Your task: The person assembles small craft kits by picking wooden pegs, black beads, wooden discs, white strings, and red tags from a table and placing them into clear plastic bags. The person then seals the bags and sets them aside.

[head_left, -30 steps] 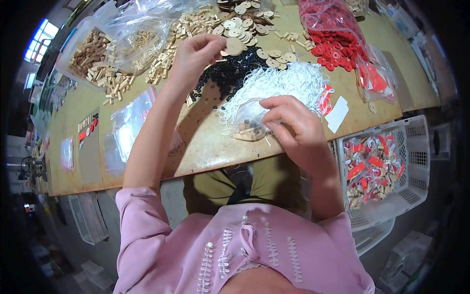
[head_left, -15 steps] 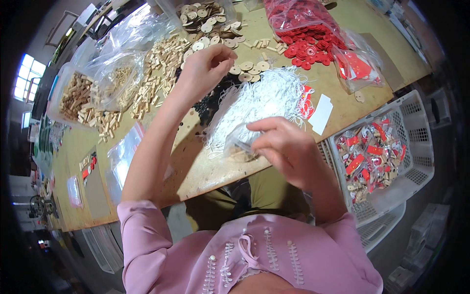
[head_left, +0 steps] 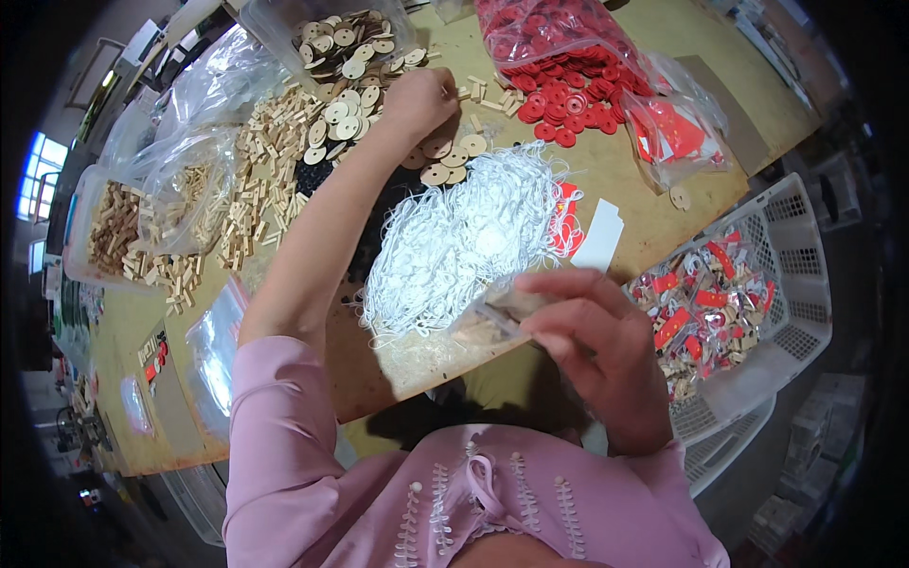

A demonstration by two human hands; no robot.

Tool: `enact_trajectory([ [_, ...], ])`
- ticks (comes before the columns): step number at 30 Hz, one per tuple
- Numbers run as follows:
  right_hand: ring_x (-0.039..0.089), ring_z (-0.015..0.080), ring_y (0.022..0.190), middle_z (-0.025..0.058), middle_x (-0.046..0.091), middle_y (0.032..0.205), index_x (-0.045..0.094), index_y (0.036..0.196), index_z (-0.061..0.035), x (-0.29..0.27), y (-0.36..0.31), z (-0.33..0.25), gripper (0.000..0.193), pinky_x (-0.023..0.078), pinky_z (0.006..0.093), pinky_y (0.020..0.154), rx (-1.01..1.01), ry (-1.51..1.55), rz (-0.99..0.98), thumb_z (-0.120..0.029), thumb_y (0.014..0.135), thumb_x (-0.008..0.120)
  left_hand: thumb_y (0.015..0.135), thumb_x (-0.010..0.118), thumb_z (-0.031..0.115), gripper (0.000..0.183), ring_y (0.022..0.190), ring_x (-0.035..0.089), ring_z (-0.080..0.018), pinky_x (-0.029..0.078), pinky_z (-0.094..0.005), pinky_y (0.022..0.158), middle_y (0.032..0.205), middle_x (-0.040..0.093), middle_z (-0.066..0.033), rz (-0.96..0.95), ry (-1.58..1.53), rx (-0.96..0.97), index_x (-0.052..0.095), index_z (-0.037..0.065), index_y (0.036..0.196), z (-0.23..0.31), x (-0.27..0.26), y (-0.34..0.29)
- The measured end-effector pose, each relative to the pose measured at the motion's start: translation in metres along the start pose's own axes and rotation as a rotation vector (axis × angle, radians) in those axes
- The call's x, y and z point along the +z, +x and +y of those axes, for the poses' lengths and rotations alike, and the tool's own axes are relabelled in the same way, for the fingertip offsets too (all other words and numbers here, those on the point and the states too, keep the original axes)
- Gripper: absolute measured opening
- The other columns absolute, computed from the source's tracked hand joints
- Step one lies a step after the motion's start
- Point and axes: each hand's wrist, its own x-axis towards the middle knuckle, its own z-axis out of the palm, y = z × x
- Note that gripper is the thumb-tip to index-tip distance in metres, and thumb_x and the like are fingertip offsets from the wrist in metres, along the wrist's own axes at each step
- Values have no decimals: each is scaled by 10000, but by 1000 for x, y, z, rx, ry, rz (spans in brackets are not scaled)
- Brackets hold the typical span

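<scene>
My left hand [head_left: 423,102] is stretched far over the table, beside a pile of pale wooden discs [head_left: 454,161] and a few small wooden blocks [head_left: 485,92]. Its back faces up and its curled fingers are hidden. Close to the front edge, my right hand [head_left: 601,341] pinches a small clear plastic bag [head_left: 492,317] with something tan inside. Just behind the bag spreads a heap of white strings [head_left: 464,232]. Red discs [head_left: 568,104] spill from a large plastic bag to the right of my left hand.
Wooden blocks [head_left: 260,156] and a clear tub [head_left: 90,222] lie left. A bin of wooden discs [head_left: 256,24] stands at the back. Black pieces [head_left: 317,175] lie beside my left forearm. Right of the table, a white basket [head_left: 805,256] holds filled bags. White cards [head_left: 599,237] lie near the edge.
My left hand has moved farther out, to the wooden discs and blocks. My right hand still holds the small bag, now slightly nearer me and to the right. The view has shifted a little.
</scene>
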Motion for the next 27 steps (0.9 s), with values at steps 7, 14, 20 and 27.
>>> enact_trajectory([
  [7, 687, 303, 991, 162, 700, 1139, 669, 943, 2, -4, 26, 30, 82, 549, 361, 844, -54, -53, 132, 45, 873, 678, 938, 761, 169, 235, 830, 661, -75, 541, -237, 708, 956, 716, -11, -221, -1341, -155, 708, 61, 1140, 8, -49, -50],
  [14, 672, 283, 993, 138, 666, 1164, 671, 955, -7, 1, 41, 35, 71, 533, 344, 853, -28, -109, 41, 19, 889, 670, 940, 738, 78, 221, 836, 653, -65, 525, -212, 715, 949, 716, -16, -286, -1221, 153, 716, 29, 1154, 68, -102, -126],
  [20, 671, 268, 1035, 127, 657, 1192, 688, 959, -16, 5, 40, 27, 104, 539, 355, 878, -24, -124, 22, 40, 872, 676, 909, 731, 11, 266, 886, 662, -73, 560, -240, 797, 1000, 700, -22, -255, -773, 266, 713, 10, 1174, 87, -134, -157],
  [27, 676, 289, 1073, 150, 655, 1224, 696, 959, -14, 12, 36, 27, 128, 546, 356, 905, -104, -180, 5, 50, 850, 673, 907, 734, 36, 241, 904, 713, -110, 586, -250, 842, 1006, 727, -40, -85, -875, 377, 729, 42, 1149, 95, -118, -166],
])
